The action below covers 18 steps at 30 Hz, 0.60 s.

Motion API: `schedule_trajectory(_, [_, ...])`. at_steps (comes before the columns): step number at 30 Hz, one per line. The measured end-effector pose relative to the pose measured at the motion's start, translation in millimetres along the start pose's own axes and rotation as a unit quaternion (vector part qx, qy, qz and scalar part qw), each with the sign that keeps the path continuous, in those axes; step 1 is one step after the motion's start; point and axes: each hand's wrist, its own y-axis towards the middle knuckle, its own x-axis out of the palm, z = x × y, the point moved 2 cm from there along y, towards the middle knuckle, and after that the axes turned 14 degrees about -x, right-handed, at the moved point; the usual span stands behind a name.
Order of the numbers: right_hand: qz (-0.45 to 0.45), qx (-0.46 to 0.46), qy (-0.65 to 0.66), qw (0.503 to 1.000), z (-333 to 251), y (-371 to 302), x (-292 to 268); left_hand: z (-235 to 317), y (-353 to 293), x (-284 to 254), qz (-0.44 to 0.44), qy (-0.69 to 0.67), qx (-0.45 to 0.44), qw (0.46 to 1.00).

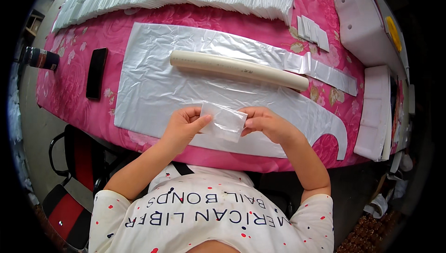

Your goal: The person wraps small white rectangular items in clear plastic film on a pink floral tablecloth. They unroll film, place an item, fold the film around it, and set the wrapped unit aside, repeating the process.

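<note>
Person's left hand [182, 125] pinches the left edge of a small, clear-and-white folded packet [224, 122], thumb on top, right hand's [269, 124] fingers gripping its right edge, packet held over a silvery plastic bag [148, 76], nearer the body than the cream tube [237, 70] lying across that bag.
</note>
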Motion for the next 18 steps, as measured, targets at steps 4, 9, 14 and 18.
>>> schedule_trajectory(4, [0.070, -0.006, -0.203, 0.977, 12.2, 6.6, 7.6, -18.8, 1.3, -4.9, 0.033, 0.058, 0.047, 0.997])
schedule_trajectory(9, [0.111, -0.041, -0.374, 0.920, 26.2, 14.7, 3.8, -33.2, 5.9, -6.1, 0.099, 0.166, 0.129, 0.973])
schedule_trajectory(14, [0.143, -0.045, -0.378, 0.913, 27.5, 13.6, -3.5, -30.8, -10.6, -6.2, 0.156, 0.362, 0.235, 0.889])
schedule_trajectory(18, [0.221, -0.062, -0.195, 0.954, 47.6, 8.0, -5.5, -32.6, -11.7, 0.4, 0.171, 0.525, 0.374, 0.745])
